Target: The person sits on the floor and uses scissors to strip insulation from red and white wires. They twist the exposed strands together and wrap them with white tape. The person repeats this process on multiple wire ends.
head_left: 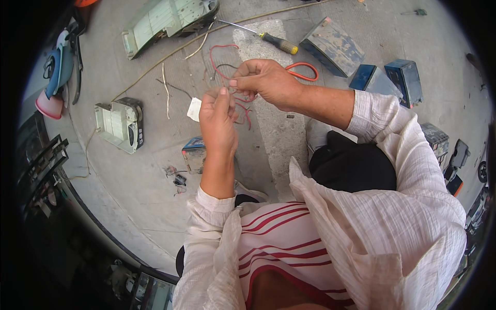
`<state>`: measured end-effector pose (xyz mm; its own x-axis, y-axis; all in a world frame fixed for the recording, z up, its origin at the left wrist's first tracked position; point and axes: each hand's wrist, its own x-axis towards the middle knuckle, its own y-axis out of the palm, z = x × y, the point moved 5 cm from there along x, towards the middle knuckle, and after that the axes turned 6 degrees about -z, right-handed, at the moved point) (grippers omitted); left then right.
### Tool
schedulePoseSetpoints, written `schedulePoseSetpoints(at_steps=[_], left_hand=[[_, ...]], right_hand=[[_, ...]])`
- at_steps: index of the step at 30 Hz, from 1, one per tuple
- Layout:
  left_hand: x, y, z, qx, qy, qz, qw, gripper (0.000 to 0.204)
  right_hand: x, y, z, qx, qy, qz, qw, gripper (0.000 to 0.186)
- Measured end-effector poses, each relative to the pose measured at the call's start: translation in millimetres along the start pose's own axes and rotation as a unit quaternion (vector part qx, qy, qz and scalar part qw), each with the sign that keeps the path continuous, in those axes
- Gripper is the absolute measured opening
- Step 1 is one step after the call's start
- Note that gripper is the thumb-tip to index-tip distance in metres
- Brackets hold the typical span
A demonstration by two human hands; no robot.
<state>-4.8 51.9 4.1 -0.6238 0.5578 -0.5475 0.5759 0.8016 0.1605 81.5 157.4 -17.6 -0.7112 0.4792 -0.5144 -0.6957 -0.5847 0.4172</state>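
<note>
My left hand (219,111) and my right hand (271,82) meet fingertip to fingertip above the floor. Both are closed in a pinch on a thin red wire (213,58); its exact hold between the fingers is partly hidden. More red wire (248,118) curls out below the right fingers. A red-orange loop handle (311,77) shows beyond my right hand, its other end hidden, so I cannot tell whether the hand touches it. Beside my left fingers is a small white piece (194,109). A screwdriver (279,43) with a black and yellow handle lies farther off.
Boxy blue-grey batteries (333,46) stand at the right, and a smaller blue-topped box (194,155) is by my left forearm. Pale open housings (119,124) lie left and at the far side. A long cable (170,56) crosses the concrete floor, with loose pale wires (166,93) nearby.
</note>
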Motion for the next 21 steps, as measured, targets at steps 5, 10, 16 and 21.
schedulePoseSetpoints(at_steps=[5,10,16,21], left_hand=[[2.7,-2.3,2.5,-0.018,-0.011,-0.015,1.000,0.012],[3.7,-8.2,4.8,0.048,0.002,-0.003,0.999,0.015],[-2.3,-4.1,3.8,0.139,0.029,-0.026,0.990,0.016],[-2.4,-5.8,3.8,0.118,0.021,-0.021,0.993,0.014]], right_hand=[[-5.0,0.4,1.9,-0.085,-0.062,0.014,0.994,0.010],[-1.1,-2.6,-0.9,-0.170,-0.099,0.025,0.980,0.010],[4.6,-4.6,-1.3,-0.076,-0.024,-0.030,0.996,0.016],[-1.4,-0.2,4.0,-0.091,-0.037,-0.021,0.995,0.016]])
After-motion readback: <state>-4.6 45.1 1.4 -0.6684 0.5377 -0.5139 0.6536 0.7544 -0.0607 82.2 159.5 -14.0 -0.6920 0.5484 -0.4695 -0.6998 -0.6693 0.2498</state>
